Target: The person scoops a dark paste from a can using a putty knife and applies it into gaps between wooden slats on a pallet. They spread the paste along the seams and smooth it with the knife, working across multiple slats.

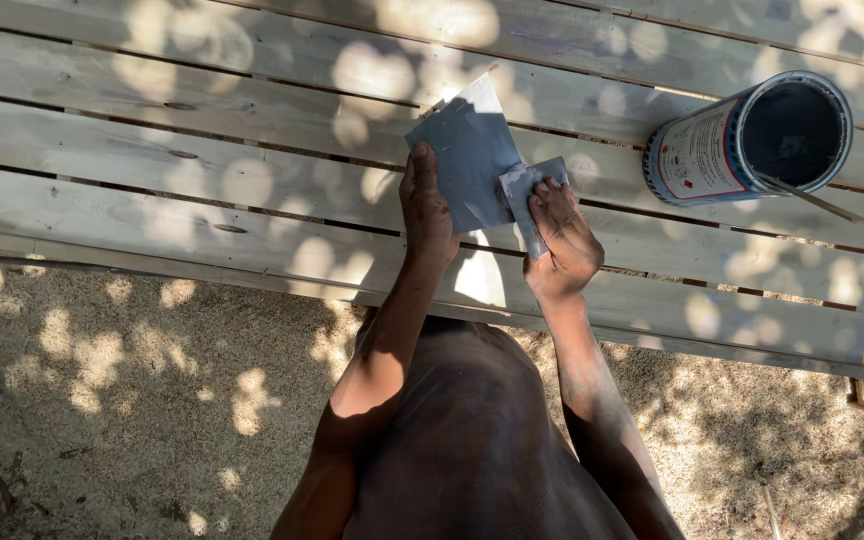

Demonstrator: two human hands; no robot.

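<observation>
While dappled sun and leaf shadow fall across everything, the head view looks down on a slatted wooden bench point(202, 190) standing on sandy ground point(102, 400). Both bare arms reach up from the bottom edge to the bench.

Left hand point(426, 205) lies flat, fingers together, its grip pressed on the lower left edge of a grey sheet point(467, 160) that rests on the slats with one corner pointing away from the person. Right hand point(562, 240) has its grip closed on a smaller grey piece point(527, 190), fingertips curled over its lower edge. That piece sits just to the right of the sheet, touching or overlapping its edge; which one I cannot tell.

Well apart, toward the upper right, a tin can point(742, 140) lies on its side on the bench, its open dark mouth facing the camera. A thin stick point(812, 198) pokes out of the mouth and slants down to the right.
</observation>
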